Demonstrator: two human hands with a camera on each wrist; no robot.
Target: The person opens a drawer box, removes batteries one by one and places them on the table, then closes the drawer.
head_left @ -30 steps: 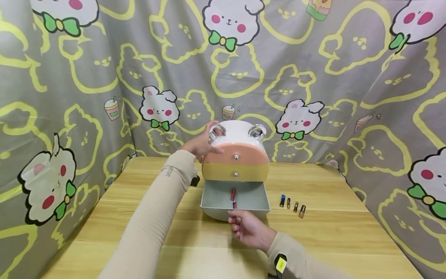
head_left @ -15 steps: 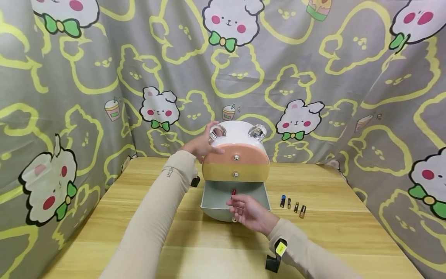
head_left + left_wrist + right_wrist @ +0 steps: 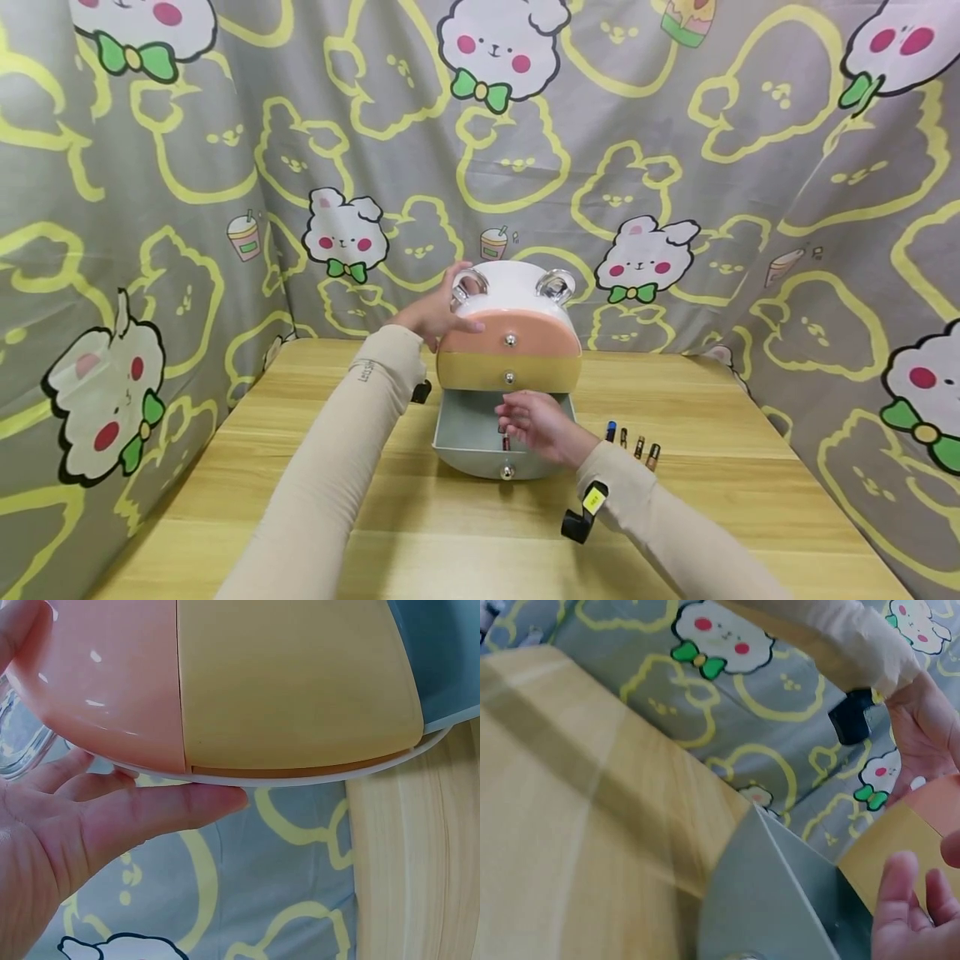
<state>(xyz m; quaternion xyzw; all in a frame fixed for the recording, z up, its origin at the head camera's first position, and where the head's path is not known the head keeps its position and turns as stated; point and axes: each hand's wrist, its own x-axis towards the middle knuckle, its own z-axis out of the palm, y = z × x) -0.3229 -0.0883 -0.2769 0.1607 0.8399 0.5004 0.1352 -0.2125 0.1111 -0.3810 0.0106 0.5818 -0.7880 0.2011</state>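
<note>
A small cartoon-shaped drawer cabinet [image 3: 465,368] with a white rounded top stands mid-table. Its orange drawer [image 3: 551,335] and yellow drawer [image 3: 547,372] are closed, while the grey-green bottom drawer [image 3: 457,429] is pulled out. My left hand [image 3: 431,315] grips the cabinet's upper left side, thumb on the orange front; the left wrist view shows a straight finger [image 3: 187,806] along its white edge. Over the open drawer hovers my right hand [image 3: 542,427], fingers loosely bent, nothing showing between them. Just below its fingertips lies a red battery [image 3: 506,443] in the drawer, partly covered from view.
Several batteries [image 3: 639,447] lie in a loose row on the wooden table [image 3: 697,500], right of the drawer. Clear ear-shaped rings [image 3: 557,287] stick up from the cabinet top. A patterned curtain [image 3: 420,158] hangs behind and on both sides.
My right hand has risen from the bottom drawer's front edge and moved in over the drawer, uncovering its silver knob. My left hand has stayed on the cabinet.
</note>
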